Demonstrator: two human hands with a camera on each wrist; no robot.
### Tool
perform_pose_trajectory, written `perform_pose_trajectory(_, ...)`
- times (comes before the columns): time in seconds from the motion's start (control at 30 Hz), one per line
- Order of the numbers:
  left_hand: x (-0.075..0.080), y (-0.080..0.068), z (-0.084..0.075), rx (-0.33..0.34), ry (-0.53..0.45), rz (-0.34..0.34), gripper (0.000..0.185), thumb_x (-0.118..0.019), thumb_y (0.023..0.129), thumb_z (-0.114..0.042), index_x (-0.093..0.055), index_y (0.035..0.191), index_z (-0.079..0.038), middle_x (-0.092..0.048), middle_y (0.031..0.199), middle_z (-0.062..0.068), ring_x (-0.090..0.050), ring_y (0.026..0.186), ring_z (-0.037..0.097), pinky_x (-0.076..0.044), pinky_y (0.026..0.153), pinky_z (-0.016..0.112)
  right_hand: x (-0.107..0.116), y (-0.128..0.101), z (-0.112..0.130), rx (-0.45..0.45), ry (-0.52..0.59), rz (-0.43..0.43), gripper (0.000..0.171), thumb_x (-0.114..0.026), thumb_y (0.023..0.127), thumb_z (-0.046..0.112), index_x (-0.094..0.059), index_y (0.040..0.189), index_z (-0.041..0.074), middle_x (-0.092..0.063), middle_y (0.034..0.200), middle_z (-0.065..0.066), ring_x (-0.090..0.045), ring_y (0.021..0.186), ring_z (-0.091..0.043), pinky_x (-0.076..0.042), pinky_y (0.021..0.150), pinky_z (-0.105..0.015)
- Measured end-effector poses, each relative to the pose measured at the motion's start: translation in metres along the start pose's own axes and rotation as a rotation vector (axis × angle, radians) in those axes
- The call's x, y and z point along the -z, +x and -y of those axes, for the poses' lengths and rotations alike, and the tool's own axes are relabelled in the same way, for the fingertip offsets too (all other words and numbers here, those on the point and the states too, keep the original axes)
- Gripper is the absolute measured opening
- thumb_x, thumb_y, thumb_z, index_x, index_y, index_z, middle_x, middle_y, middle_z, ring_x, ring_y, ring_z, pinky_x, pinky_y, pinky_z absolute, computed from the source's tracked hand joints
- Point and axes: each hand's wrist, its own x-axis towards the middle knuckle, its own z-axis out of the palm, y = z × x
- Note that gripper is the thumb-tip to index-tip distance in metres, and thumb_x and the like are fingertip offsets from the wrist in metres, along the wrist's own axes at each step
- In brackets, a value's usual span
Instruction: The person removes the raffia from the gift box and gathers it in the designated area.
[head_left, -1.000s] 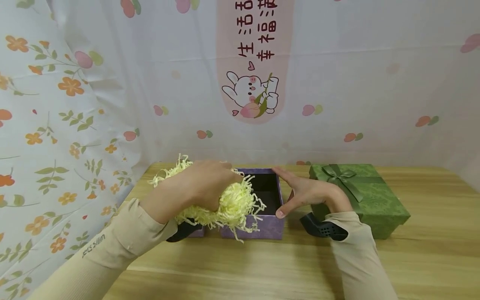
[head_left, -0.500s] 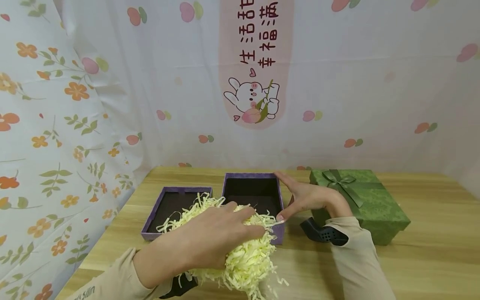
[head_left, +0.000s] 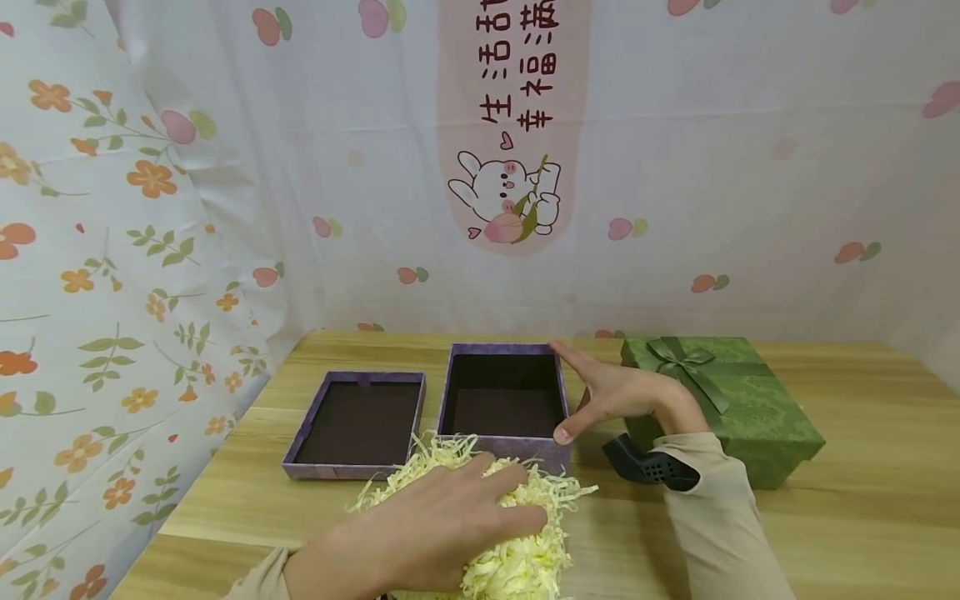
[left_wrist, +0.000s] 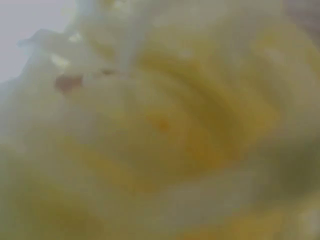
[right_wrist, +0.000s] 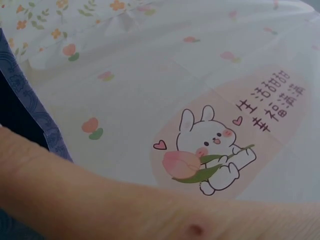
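Observation:
My left hand (head_left: 442,525) lies over a heap of pale yellow shredded paper (head_left: 525,562) on the table, just in front of the purple box (head_left: 502,450). Its fingers drape over the heap and its thumb is hidden in the shreds. The left wrist view shows only blurred shredded paper (left_wrist: 160,130). The box stands without its lid, its dark inside bare. My right hand (head_left: 611,392) braces the box's right wall, thumb at the near corner and straight fingers at the far corner. In the right wrist view, skin fills the bottom and the box's purple edge (right_wrist: 30,100) shows at the left.
The purple lid (head_left: 360,425) lies upside down left of the box. A green gift box (head_left: 738,408) with a bow sits just right of my right hand. Floral and rabbit-print cloth (head_left: 517,192) hangs behind and to the left of the wooden table (head_left: 862,500).
My left hand carried the shredded paper from over the purple box toward me and lowered it onto the table, leaving the box's inside and the lid in view. My right hand stayed put.

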Motion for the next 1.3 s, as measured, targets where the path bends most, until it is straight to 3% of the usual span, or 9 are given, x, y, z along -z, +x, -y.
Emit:
perform_pose_trajectory(0.07, -0.008, -0.001, -0.001, -0.008, -0.034, -0.009, 0.056, -0.086, 0.060, -0.011, -0.053, 0.102, -0.026, -0.047, 0.102, -0.006, -0.044, 0.075, 0.012, -0.030, 0.045, 0.013, 0.000, 0.000, 0.000, 0.002, 0.010, 0.002, 0.121, -0.081, 0.072, 0.035, 0.011, 0.149, 0.016, 0.014, 0.152, -0.016, -0.065, 0.080, -0.019, -0.046, 0.084, -0.038)
perform_pose_trajectory(0.13, -0.015, -0.003, -0.001, -0.006, -0.081, -0.009, 0.046, -0.082, 0.070, -0.026, -0.053, 0.106, -0.026, -0.049, 0.108, -0.006, -0.050, 0.082, 0.013, -0.039, 0.052, 0.015, 0.001, 0.000, 0.001, 0.005, 0.018, 0.002, 0.121, -0.081, 0.072, 0.035, 0.010, 0.149, 0.017, 0.014, 0.152, -0.016, -0.065, 0.082, -0.020, -0.048, 0.082, -0.037)
perform_pose_trajectory(0.3, -0.032, -0.007, 0.000, -0.007, -0.192, -0.028, 0.044, -0.049, 0.087, -0.060, -0.052, 0.116, -0.028, -0.048, 0.122, -0.005, -0.053, 0.101, 0.016, -0.050, 0.073, 0.028, 0.001, 0.000, 0.001, 0.005, 0.020, 0.008, 0.122, -0.081, 0.071, 0.036, 0.010, 0.149, 0.017, 0.016, 0.152, -0.015, -0.064, 0.083, -0.019, -0.049, 0.081, -0.036)
perform_pose_trajectory(0.43, -0.047, -0.006, 0.001, -0.020, -0.181, -0.073, 0.042, -0.046, 0.088, -0.059, -0.053, 0.115, -0.027, -0.049, 0.118, -0.007, -0.052, 0.093, 0.013, -0.045, 0.062, 0.020, -0.001, 0.001, 0.000, 0.008, 0.020, 0.011, 0.121, -0.081, 0.071, 0.036, 0.009, 0.150, 0.018, 0.014, 0.152, -0.013, -0.064, 0.085, -0.019, -0.049, 0.081, -0.036)
perform_pose_trajectory(0.57, -0.060, -0.003, 0.002, -0.012, -0.142, -0.093, 0.043, -0.064, 0.082, -0.053, -0.054, 0.114, -0.026, -0.051, 0.114, -0.006, -0.052, 0.087, 0.012, -0.039, 0.053, 0.015, -0.001, 0.002, 0.000, 0.007, 0.030, 0.020, 0.121, -0.081, 0.072, 0.036, 0.010, 0.149, 0.017, 0.014, 0.152, -0.014, -0.064, 0.086, -0.019, -0.049, 0.081, -0.036)
perform_pose_trajectory(0.73, -0.068, 0.002, 0.005, 0.022, -0.001, -0.091, 0.068, -0.090, 0.056, -0.033, -0.054, 0.114, -0.025, -0.051, 0.110, -0.003, -0.052, 0.081, 0.015, -0.038, 0.049, 0.014, -0.001, 0.002, 0.000, 0.002, 0.044, 0.024, 0.120, -0.081, 0.072, 0.034, 0.011, 0.149, 0.019, 0.012, 0.153, -0.013, -0.064, 0.086, -0.020, -0.048, 0.082, -0.036)
perform_pose_trajectory(0.97, -0.072, 0.009, 0.005, 0.084, 0.006, -0.078, 0.088, -0.090, 0.054, -0.039, -0.047, 0.130, -0.026, -0.049, 0.122, 0.001, -0.055, 0.101, 0.024, -0.050, 0.055, 0.024, 0.003, -0.003, -0.002, -0.013, 0.042, 0.018, 0.120, -0.081, 0.072, 0.031, 0.010, 0.149, 0.018, 0.010, 0.152, -0.016, -0.064, 0.085, -0.020, -0.048, 0.081, -0.036)
perform_pose_trajectory(1.17, -0.069, 0.005, 0.003, 0.098, -0.068, -0.052, 0.107, -0.088, 0.057, -0.043, -0.029, 0.145, -0.027, -0.041, 0.137, 0.005, -0.046, 0.117, 0.031, -0.054, 0.066, 0.036, 0.002, 0.000, -0.003, -0.006, 0.049, 0.022, 0.120, -0.081, 0.072, 0.033, 0.008, 0.150, 0.019, 0.011, 0.153, -0.011, -0.064, 0.086, -0.020, -0.049, 0.081, -0.035)
perform_pose_trajectory(1.3, -0.064, 0.001, 0.002, 0.104, -0.059, -0.054, 0.116, -0.087, 0.055, -0.045, -0.020, 0.149, -0.026, -0.038, 0.141, 0.007, -0.039, 0.124, 0.034, -0.053, 0.072, 0.047, 0.000, 0.002, 0.000, 0.002, 0.050, 0.018, 0.120, -0.082, 0.071, 0.034, 0.008, 0.150, 0.020, 0.012, 0.153, -0.008, -0.064, 0.085, -0.021, -0.049, 0.079, -0.035)
